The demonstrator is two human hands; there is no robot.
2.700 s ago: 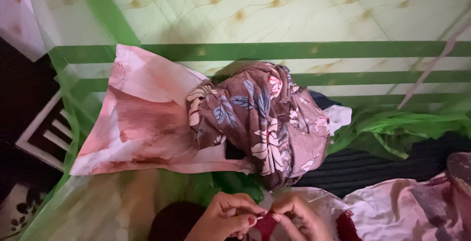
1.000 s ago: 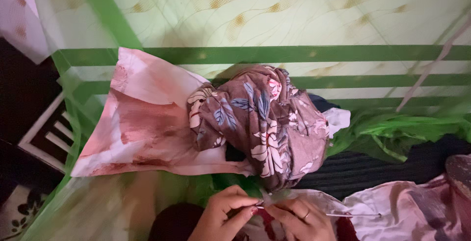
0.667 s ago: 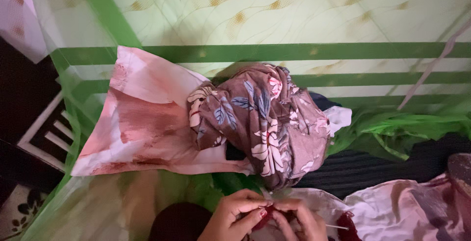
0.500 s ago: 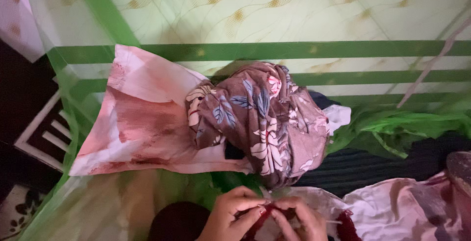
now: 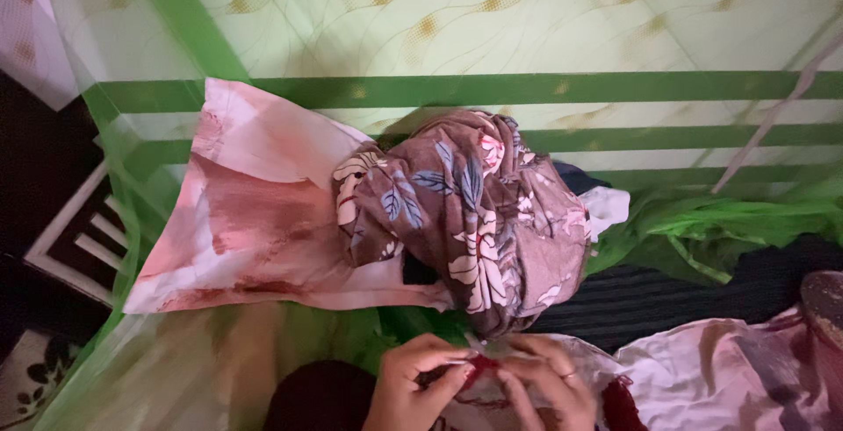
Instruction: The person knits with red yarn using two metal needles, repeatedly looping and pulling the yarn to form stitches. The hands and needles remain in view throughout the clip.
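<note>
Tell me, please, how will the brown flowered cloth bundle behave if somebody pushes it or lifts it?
The brown flowered bundle is probably soft: its surface shows deep folds. Pushed, it would likely dent and slide, not roll. Lifted, it may sag or unwrap, since loose ends hang low over the pink pillow.

Both hands are close together at the near edge. The left hand (image 5: 417, 383) and the right hand (image 5: 549, 383) pinch a small dark red piece of yarn work (image 5: 483, 371) between their fingers (image 5: 457, 369). Just beyond them lies a brown flowered cloth bundle (image 5: 470, 211). A pink pillow (image 5: 255, 203) lies to its left, touching it. Green netting (image 5: 702, 229) is bunched on the right.
</note>
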